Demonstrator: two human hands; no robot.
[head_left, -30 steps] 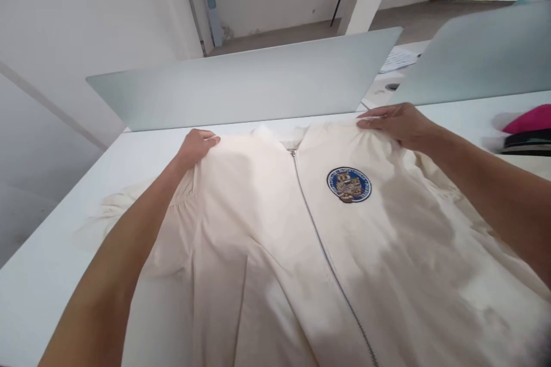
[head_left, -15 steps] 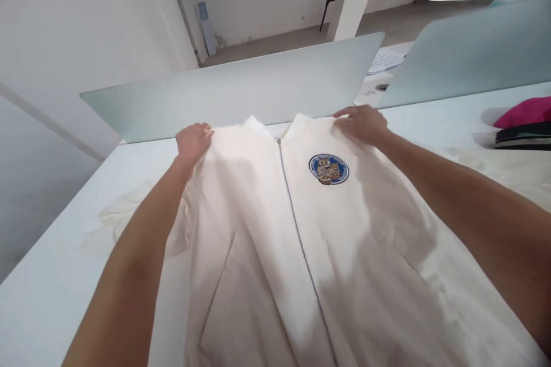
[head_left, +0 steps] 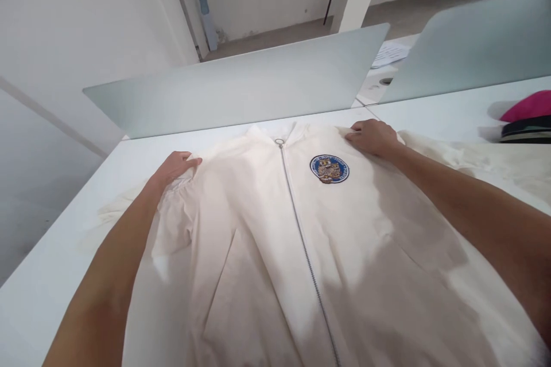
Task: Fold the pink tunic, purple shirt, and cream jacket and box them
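Atop white table (head_left: 51, 264): cream zip jacket (head_left: 258, 252) | left hand (head_left: 174, 169), right hand (head_left: 372, 137) on shoulders

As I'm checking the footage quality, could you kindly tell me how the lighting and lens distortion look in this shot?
Head view: bright, soft light washes out the cream zip jacket around the chest, with grey shadow below the owl patch; the patch stays fairly sharp, and the wide lens makes the right forearm look stretched.

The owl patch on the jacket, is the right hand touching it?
Apart. The head view shows the right hand on the jacket, with cloth between it and the owl patch.
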